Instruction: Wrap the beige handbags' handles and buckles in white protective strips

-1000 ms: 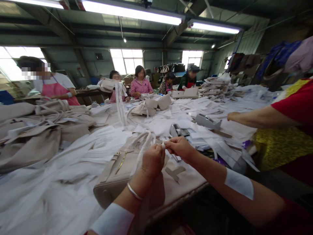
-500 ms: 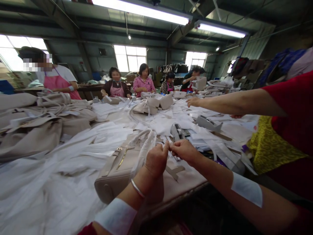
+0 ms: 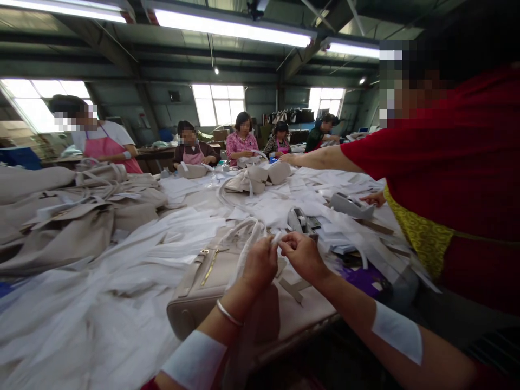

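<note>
White strip pokes out clearer now between hands, over right end of bag; left hand pinches it, right hand fingertips bunched beside, hold unclear; strip apparently not yet fixed.

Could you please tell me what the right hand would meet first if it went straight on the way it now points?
The right hand would probably meet the small white strip first, then the left hand; exact contact and depth are unclear.

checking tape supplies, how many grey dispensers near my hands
2: the nearer dispenser just beyond your right hand, the farther dispenser beside a co-worker's hand. More may be hidden.
</note>
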{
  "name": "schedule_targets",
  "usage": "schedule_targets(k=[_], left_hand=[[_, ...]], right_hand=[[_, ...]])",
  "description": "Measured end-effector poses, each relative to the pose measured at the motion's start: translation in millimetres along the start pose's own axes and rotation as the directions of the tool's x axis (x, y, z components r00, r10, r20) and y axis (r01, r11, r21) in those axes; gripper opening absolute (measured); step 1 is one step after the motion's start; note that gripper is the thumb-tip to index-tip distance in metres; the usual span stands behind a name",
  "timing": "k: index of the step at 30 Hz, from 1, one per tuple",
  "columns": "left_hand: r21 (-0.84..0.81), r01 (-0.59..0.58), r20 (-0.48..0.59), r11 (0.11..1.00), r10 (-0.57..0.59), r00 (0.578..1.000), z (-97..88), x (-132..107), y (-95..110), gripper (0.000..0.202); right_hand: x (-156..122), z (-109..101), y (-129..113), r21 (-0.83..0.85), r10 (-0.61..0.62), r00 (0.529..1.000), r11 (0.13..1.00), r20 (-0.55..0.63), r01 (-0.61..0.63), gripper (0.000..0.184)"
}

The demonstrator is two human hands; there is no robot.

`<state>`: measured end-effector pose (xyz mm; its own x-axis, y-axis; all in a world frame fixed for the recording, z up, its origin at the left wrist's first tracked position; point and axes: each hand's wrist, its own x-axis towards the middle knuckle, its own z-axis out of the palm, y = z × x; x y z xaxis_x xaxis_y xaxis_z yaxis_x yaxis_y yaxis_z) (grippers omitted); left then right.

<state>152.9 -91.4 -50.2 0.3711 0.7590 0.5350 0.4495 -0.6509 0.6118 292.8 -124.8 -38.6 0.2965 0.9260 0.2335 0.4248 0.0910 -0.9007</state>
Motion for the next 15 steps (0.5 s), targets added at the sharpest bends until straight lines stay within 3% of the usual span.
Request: schedule_targets(k=[3,7,10,13,15], left_hand=[[-0.278,0.119,0.079,0.953,-0.1,0.992,-11.5,2.9,1.4,0.026],[-0.554,0.28,0.188,0.784,-0.209,0.96,-23.8,6.1,1.9,0.03],[-0.68,0.355,0.299,0.642,-0.199,0.933,-31.0,7.4,1.3,0.033],[-0.741,0.397,0.361,0.542,-0.178,0.916,-35.6,7.0,0.3,0.035],[-0.753,0.412,0.376,0.513,-0.178,0.909,-35.8,6.4,-0.3,0.036]], right_hand=[[8.0,9.4,2.4,0.119,0.03,0.999,0.993,-0.024,-0.027,0.021],[14.5,12.4,0.9,0.229,0.07,0.997,0.97,0.044,-0.078,0.036],[14.1,7.6,-1.5,0.3,-0.053,0.985,0.954,0.165,0.001,0.037],[12.4,1.3,0.3,0.338,-0.199,0.963,0.932,0.183,0.129,0.031],[12.1,-0.8,3.9,0.382,-0.221,0.957,0.914,0.189,0.136,0.027]])
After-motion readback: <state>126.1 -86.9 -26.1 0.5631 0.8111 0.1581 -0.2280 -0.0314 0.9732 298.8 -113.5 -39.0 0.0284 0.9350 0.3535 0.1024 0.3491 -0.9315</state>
